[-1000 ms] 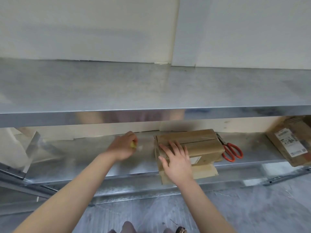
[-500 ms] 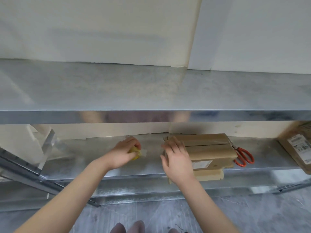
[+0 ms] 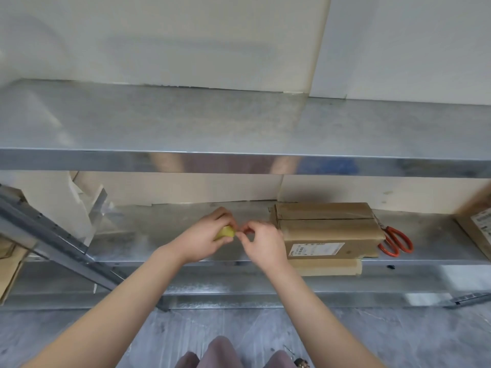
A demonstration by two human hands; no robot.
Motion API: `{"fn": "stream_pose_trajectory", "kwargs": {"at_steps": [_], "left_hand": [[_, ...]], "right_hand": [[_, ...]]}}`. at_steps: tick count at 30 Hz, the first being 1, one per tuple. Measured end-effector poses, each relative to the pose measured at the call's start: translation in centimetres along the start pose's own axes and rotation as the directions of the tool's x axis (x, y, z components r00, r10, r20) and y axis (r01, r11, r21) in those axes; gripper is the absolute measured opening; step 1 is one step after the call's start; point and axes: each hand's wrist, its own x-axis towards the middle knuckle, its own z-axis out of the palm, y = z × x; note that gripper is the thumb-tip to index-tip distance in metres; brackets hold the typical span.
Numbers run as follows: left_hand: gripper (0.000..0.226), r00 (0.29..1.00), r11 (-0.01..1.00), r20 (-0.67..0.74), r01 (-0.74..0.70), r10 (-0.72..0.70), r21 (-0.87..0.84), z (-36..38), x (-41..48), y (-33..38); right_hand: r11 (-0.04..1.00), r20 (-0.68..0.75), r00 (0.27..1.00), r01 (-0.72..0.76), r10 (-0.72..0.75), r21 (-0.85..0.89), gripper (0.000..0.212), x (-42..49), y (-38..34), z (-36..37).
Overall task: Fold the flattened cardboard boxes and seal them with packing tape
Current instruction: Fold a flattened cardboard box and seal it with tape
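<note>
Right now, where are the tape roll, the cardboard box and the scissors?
tape roll [image 3: 225, 232]: head view, the yellow side that shows.
cardboard box [image 3: 326, 229]: head view, near top flap.
scissors [image 3: 390, 230]: head view, orange handle.

1. I see a white label [image 3: 316, 249] on the front face of the cardboard box [image 3: 329, 229], right of centre; its print is too small and blurred for me to read.
2. A second label [image 3: 483, 223] sits on the edge box [image 3: 478, 203] at the frame's far right, and I can't read it either.
</note>
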Motion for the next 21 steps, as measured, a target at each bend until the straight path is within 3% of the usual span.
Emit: {"fn": "stream_pose_trajectory", "kwargs": {"at_steps": [2, 5, 10, 13, 17, 21], "left_hand": [[0.03, 0.999, 1.0, -0.034, 0.006, -0.007, -0.015, 0.5, -0.4, -0.3], [0.049, 0.989, 0.992, -0.077, 0.125, -0.127, -0.032, 1.2, -1.3, -1.1], [0.07, 0.982, 0.981, -0.013, 0.19, -0.19, -0.03, 1.5, -2.3, -2.4], [0.086, 0.961, 0.963, -0.058, 0.27, -0.269, 0.02, 1.6, -2.7, -4.3], [0.098, 0.956, 0.95, -0.06, 0.294, -0.289, 0.104, 3.1, -3.3, -5.8], [0.078, 0.961, 0.929, -0.101, 0.274, -0.256, 0.25, 5.2, -3.1, -6.9]], "right_hand": [[0.999, -0.023, 1.0, -0.002, 0.003, 0.043, 0.018, -0.3, 0.1, 0.0], [0.997, 0.035, 0.996, 0.077, -0.076, -0.008, 0.016, -1.0, -0.3, 0.2], [0.988, 0.035, 0.988, 0.153, -0.153, -0.006, 0.014, -2.4, -0.6, 1.2], [0.988, 0.03, 0.988, 0.152, -0.152, 0.024, 0.014, -2.4, -0.4, 2.1], [0.976, 0.123, 0.992, -0.043, 0.017, 0.216, 0.011, -1.8, 0.1, 3.8], [0.92, 0.192, 0.956, -0.27, 0.222, 0.284, 0.003, -0.7, 1.0, 5.9]]}}
